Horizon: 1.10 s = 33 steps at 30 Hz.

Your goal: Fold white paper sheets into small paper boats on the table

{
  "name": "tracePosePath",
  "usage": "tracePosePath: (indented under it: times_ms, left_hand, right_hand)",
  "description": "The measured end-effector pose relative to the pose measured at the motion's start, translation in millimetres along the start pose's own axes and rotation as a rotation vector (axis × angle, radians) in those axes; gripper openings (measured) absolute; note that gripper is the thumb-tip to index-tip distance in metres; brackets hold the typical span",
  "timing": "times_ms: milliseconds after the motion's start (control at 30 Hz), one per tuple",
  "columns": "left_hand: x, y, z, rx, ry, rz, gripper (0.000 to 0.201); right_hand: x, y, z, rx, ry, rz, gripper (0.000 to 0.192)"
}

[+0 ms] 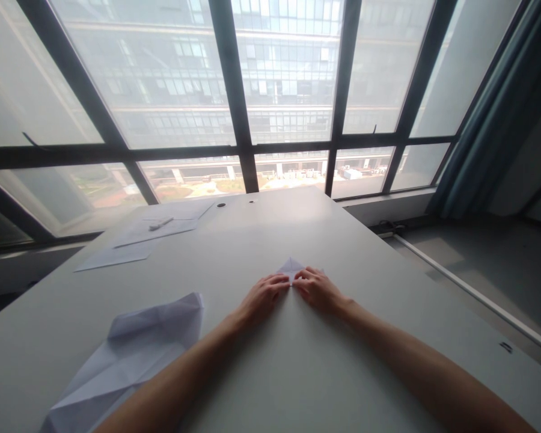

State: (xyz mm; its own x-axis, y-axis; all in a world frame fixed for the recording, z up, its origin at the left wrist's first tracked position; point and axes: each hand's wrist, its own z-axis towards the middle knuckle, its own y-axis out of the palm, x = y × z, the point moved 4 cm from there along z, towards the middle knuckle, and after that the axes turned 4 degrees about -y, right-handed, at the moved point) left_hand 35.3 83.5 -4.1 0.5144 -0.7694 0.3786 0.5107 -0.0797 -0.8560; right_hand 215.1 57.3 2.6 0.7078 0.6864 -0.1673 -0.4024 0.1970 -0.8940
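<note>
Your left hand (264, 296) and right hand (318, 290) pressed fingertips down together on the small folded paper (291, 266) mid-table (388, 288), right of the big creased sheet (130, 355); uneven pressure there could've skewed the crease or slid the paper, I'd judge.

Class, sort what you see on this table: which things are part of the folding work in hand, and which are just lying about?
In use:
left hand
right hand
small folded paper, pressed under both hands' fingertips

Lying about:
large creased sheet, near left
flat sheets, far left
pen on those sheets
table
</note>
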Motion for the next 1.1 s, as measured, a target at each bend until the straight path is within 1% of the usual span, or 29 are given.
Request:
tracePosePath:
  times_ms: [100, 333, 500, 633, 667, 733, 833, 933, 1100]
  left_hand:
    - [5, 1.8, 0, -0.023, 0.04, -0.007, 0.045]
    - [2, 4.4, -1, -0.061, 0.037, 0.086, 0.04]
    - [2, 3.7, 0, -0.01, 0.003, 0.105, 0.034]
    - [3, 0.7, 0, 0.035, 0.007, 0.082, 0.025]
    - [4, -0.1, 0, 0.032, 0.023, 0.068, 0.024]
    - [8, -1.2, -1, 0.012, 0.064, 0.043, 0.024]
    - [13, -1.8, -2, -0.011, 0.104, 0.024, 0.025]
    - [14, -0.8, -3, -0.018, 0.116, 0.012, 0.025]
    - [12, 0.7, -2, -0.03, 0.11, 0.002, 0.024]
  right_hand:
    - [-2, -1, -1, -0.002, -0.009, 0.033, 0.026]
    - [5, 0, -1, 0.003, 0.086, -0.055, 0.015]
    - [14, -1, -3, 0.028, 0.169, -0.06, 0.015]
    - [16, -3, -4, 0.041, 0.167, -0.025, 0.018]
    - [15, -2, -4, 0.043, 0.147, -0.01, 0.02]
    - [11, 0, -3, 0.021, 0.092, 0.021, 0.031]
    - [6, 8, -2, -0.105, 0.041, 0.062, 0.049]
    - [6, 13, -2, -0.198, 0.077, 0.076, 0.06]
    - [9, 13, -3, -0.201, 0.153, 0.051, 0.072]
